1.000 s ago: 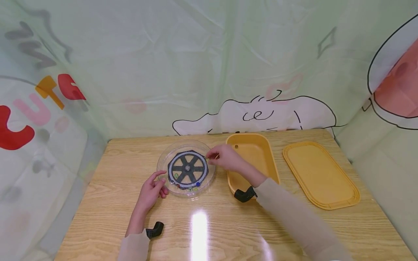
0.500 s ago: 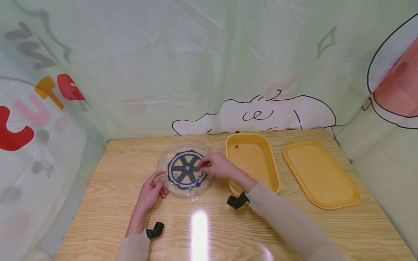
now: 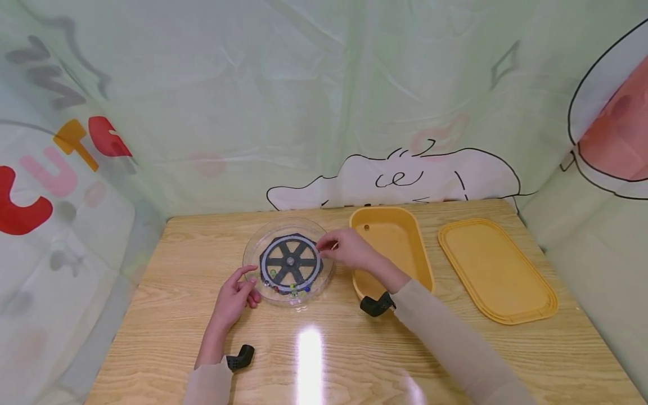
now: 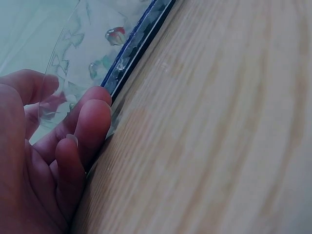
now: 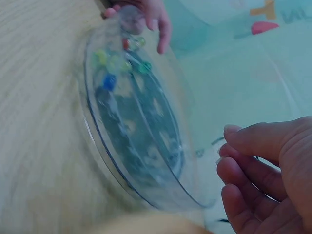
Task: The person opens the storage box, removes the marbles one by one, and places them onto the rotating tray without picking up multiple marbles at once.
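A clear round dish stands on the table, with a dark spoked wheel shape under or in its base. Several glass marbles lie along its front and left side, among them a blue marble and a green marble. My left hand holds the dish's left rim, its wall between index finger and the other digits in the left wrist view. Over the dish's right rim hovers my right hand; thumb and fingers are loosely bent, with nothing visible between them in the right wrist view.
Right of the dish is a yellow-orange plastic box with one brown marble near its far left corner. Its matching lid lies flat farther right. A printed curtain hangs behind the table's far edge.
My right hand moved left over the dish, let go of a yellow-green marble, then drew back right. That marble rolled to the front of the dish, and the blue one shifted slightly.
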The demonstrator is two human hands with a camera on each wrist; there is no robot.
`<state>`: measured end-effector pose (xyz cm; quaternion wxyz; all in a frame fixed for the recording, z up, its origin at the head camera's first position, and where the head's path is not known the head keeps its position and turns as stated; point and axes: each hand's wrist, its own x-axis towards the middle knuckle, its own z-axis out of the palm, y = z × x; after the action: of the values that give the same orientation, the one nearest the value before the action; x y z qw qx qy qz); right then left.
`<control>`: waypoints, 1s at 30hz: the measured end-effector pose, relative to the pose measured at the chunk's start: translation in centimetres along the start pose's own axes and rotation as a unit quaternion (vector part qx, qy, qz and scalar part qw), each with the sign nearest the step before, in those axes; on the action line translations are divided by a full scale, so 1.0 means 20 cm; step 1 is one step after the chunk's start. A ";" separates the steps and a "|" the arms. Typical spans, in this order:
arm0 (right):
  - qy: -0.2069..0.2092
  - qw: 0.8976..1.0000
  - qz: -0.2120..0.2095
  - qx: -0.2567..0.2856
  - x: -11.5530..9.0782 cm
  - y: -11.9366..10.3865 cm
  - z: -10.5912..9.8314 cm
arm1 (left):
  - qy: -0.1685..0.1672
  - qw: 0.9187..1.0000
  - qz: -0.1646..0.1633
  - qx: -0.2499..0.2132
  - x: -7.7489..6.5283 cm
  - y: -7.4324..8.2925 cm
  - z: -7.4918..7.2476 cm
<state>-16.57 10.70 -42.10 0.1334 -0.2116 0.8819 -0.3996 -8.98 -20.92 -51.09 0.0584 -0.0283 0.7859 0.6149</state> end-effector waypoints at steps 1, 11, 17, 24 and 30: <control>0.003 1.000 0.001 -0.002 0.00 0.01 -0.02 | 0.000 1.000 -0.001 0.001 0.00 0.00 0.00; 0.063 0.998 0.013 0.013 -0.03 0.13 -0.19 | 0.003 1.000 0.006 0.003 -0.01 0.01 0.00; 0.090 0.995 0.030 0.015 -0.04 0.23 -0.26 | 0.002 1.000 0.007 0.001 -0.01 0.01 0.00; 0.121 0.992 0.043 -0.009 -0.03 0.33 -0.30 | -0.001 1.000 0.003 -0.002 -0.01 0.00 0.00; 0.121 0.990 0.061 -0.047 -0.02 0.37 -0.33 | -0.001 1.000 0.005 -0.002 -0.01 0.01 0.00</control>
<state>-20.79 19.58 -43.57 0.0398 -0.1139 0.9206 -0.3714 -8.85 -20.83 -50.99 0.0564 -0.0236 0.7849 0.6166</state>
